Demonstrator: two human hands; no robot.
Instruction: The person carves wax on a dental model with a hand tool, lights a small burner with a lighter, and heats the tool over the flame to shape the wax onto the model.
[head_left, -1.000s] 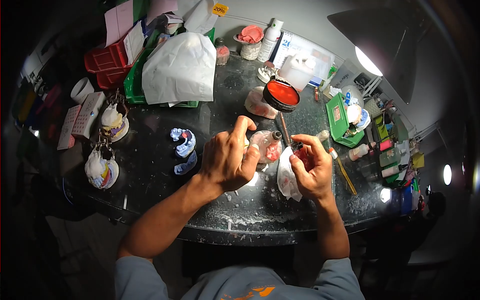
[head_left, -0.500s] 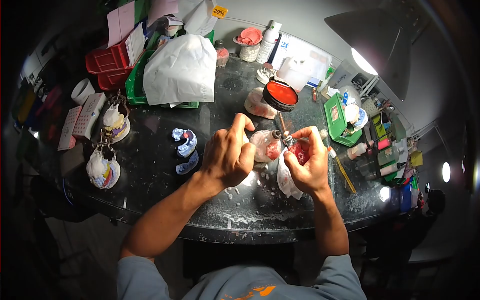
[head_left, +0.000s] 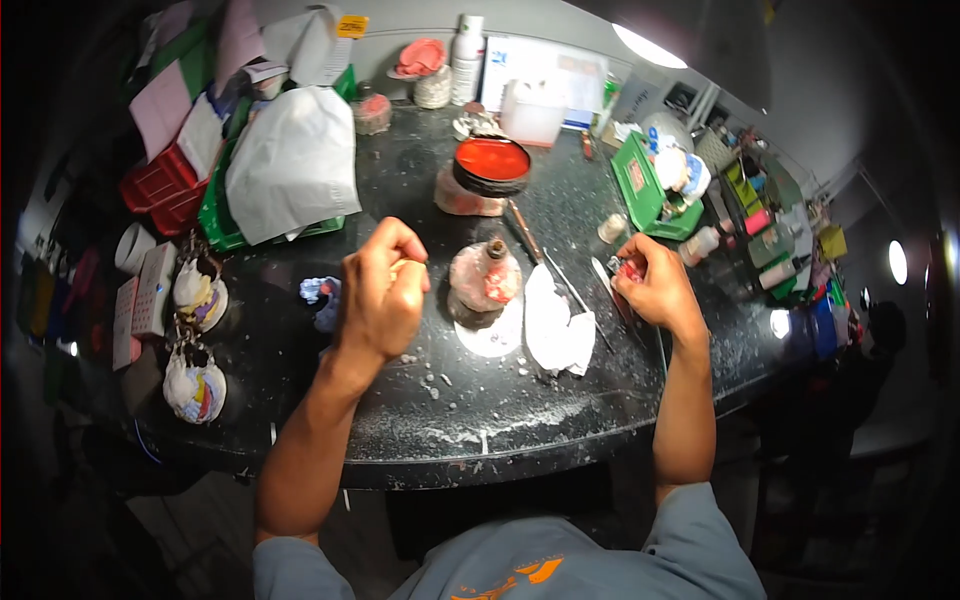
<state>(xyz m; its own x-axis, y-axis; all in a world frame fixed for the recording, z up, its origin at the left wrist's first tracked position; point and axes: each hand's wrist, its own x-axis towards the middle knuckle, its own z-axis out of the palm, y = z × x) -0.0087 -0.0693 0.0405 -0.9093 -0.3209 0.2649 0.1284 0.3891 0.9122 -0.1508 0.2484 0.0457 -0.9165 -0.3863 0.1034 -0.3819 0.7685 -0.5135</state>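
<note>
My right hand (head_left: 655,285) pinches a small red waxy denture piece (head_left: 629,272) with shiny metal bits, held above the right side of the bench. My left hand (head_left: 383,295) is closed with curled fingers; whatever is inside is hidden. Between the hands stands a squat glass spirit burner (head_left: 487,280), its wick holder on top and pink smears on its sides. Behind it, a round black tin of red wax (head_left: 492,160) rests on a pinkish block. A crumpled white cloth (head_left: 557,325) lies right of the burner, near a brown-handled tool (head_left: 524,230) and a thin metal tool (head_left: 572,288).
A blue dental model (head_left: 322,300) is partly behind my left hand. Plaster models on articulators (head_left: 195,390) stand at left, near a paper-covered green tray (head_left: 215,215). Another green tray (head_left: 640,185) and small bottles (head_left: 698,245) are at right. White crumbs litter the front.
My hands have moved apart: the left away from the burner to the left, the right outward to the right with the denture piece. The camera view has shifted too.
</note>
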